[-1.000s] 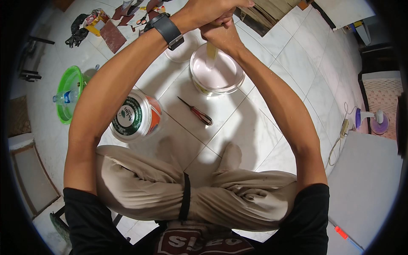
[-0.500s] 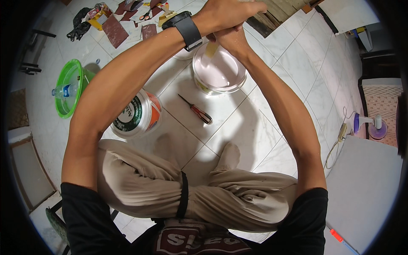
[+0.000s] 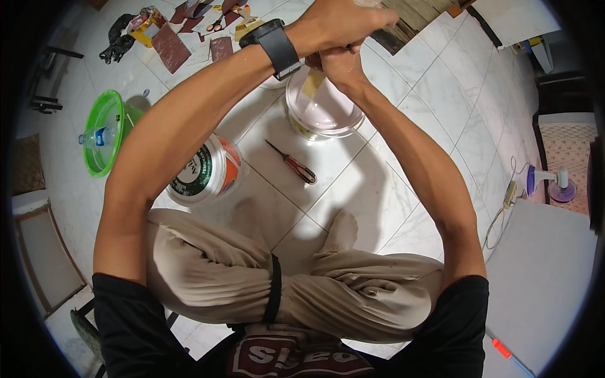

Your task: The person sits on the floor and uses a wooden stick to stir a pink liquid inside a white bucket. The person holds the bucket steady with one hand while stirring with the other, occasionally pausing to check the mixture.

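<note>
Both my hands are clasped together over an open white bucket (image 3: 296, 120) of pale pink paint on the floor in front of me. My right hand (image 3: 337, 66) grips a pale flat stick (image 3: 313, 82) that points down into the paint. My left hand (image 3: 340, 22), with a black watch on its wrist, closes over the top of the stick and the right hand. The stick's upper end is hidden by the fingers.
A red-handled screwdriver (image 3: 293, 162) lies beside the bucket, and a lidded paint tub (image 3: 201, 170) stands by my left knee. At left is a green basin (image 3: 104, 132) holding a plastic bottle. Sandpaper sheets (image 3: 170, 47) lie at the back; a purple lamp (image 3: 554, 186) and white board (image 3: 542, 283) are at right.
My clasped hands and the stick have shifted slightly right over the bucket. The view has moved a little; the grip is unchanged.
</note>
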`<state>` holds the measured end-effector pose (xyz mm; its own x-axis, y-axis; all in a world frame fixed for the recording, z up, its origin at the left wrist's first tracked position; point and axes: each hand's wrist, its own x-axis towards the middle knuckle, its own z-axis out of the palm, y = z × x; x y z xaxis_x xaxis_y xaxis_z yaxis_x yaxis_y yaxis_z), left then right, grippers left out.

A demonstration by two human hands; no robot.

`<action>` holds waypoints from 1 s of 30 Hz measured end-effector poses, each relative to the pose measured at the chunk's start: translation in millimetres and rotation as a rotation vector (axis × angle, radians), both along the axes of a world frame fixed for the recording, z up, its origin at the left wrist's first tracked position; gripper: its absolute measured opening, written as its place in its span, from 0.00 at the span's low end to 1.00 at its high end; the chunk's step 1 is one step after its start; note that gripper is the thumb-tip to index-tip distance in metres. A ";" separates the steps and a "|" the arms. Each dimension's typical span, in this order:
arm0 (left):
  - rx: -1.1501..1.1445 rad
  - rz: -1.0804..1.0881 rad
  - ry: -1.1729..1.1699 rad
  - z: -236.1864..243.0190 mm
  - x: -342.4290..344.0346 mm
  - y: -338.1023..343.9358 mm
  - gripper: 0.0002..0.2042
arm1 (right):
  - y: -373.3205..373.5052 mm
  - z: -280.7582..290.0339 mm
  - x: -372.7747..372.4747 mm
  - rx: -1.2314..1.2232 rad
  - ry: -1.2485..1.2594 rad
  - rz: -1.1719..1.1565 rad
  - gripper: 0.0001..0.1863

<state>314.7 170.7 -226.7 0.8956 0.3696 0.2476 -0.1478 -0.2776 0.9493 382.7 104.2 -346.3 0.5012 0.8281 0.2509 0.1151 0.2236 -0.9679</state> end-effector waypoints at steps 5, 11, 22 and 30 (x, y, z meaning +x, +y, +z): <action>0.011 -0.089 -0.358 -24.3 7.3 1.0 0.11 | -4.5 4.8 9.2 0.085 -0.356 -0.217 0.07; -0.414 -0.254 0.025 -29.7 11.2 24.9 0.11 | -8.2 25.5 -0.5 -0.310 -0.141 -0.096 0.08; 0.061 -0.192 -0.181 -23.7 2.6 7.1 0.11 | -10.4 -0.1 15.5 0.166 -0.565 -0.279 0.05; -0.365 -0.219 0.077 -23.2 9.1 23.5 0.10 | -5.6 16.7 -6.0 -0.223 -0.086 -0.051 0.11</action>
<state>323.7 194.2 -249.9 0.9734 0.2196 0.0654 -0.0910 0.1085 0.9899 376.7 98.6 -329.5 0.5283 0.8421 0.1085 0.2047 -0.0023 -0.9788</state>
